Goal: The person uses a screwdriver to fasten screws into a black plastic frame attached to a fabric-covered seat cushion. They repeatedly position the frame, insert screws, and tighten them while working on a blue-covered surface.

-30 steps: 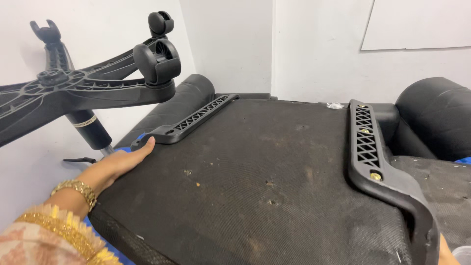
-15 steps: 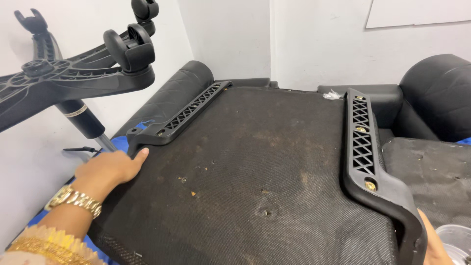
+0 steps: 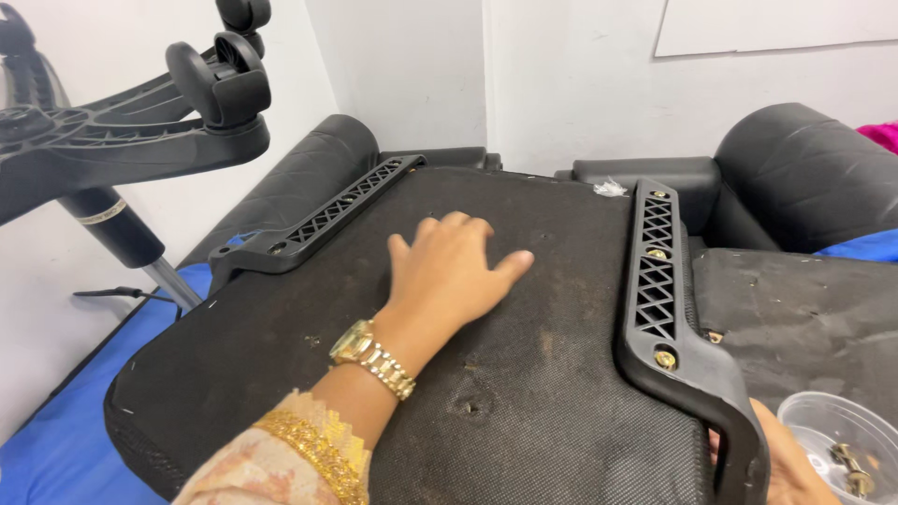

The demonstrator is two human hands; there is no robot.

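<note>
An upturned office chair seat (image 3: 309, 355) lies before me, its black fabric underside facing up. My left hand (image 3: 454, 271) rests flat on the middle of it, fingers apart, holding nothing; a gold watch and bangles are on the wrist. A black plastic armrest bracket (image 3: 327, 220) is bolted along the seat's left side, another bracket (image 3: 669, 309) along the right. My right hand (image 3: 781, 463) shows only partly at the bottom right, behind the right bracket's end and beside a clear plastic cup (image 3: 828, 430) with screws in it; its grip is hidden.
A black chair base with casters (image 3: 140, 131) and gas cylinder (image 3: 117, 229) lies at the upper left against the white wall. A blue mat (image 3: 75, 421) is under the seat. A black padded chair back (image 3: 809, 173) sits at the right.
My left hand has moved from the seat's left edge to the middle of the underside. The view has tilted down and the cup has come into sight.
</note>
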